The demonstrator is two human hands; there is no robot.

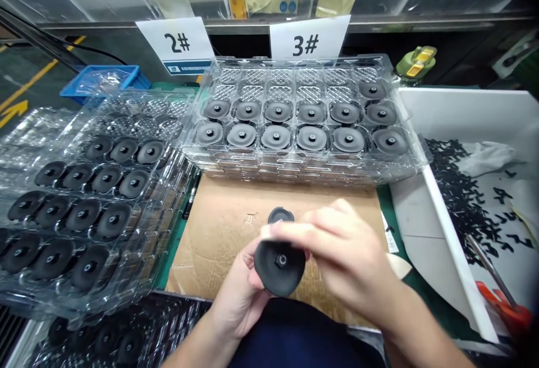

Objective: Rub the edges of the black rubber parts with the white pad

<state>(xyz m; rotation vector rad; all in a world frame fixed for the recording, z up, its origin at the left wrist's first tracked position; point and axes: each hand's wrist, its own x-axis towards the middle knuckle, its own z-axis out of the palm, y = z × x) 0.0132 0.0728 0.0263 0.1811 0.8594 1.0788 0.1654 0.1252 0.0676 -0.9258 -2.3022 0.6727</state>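
Observation:
My left hand (240, 292) grips a black round dished part (280, 275) with a small hub in its middle, its hollow face turned toward me. Over the upper rim of that part lies my right hand (343, 244), fingers pressed together and slightly blurred. Something whitish shows at its fingertips; whether that is a covering or a held piece I cannot make out. Just beyond the fingers is a second black disc (281, 215); whether it lies on the cardboard (219, 233) or joins the held part is unclear.
Stacked clear trays (286, 157) holding black dished parts stand behind the cardboard. More clear trays (143, 216) with similar parts are at left. A white bin (446, 256) at right holds small black pieces (452, 183) and a red-handled tool (501, 295). A green-lidded bottle (416, 65) stands behind.

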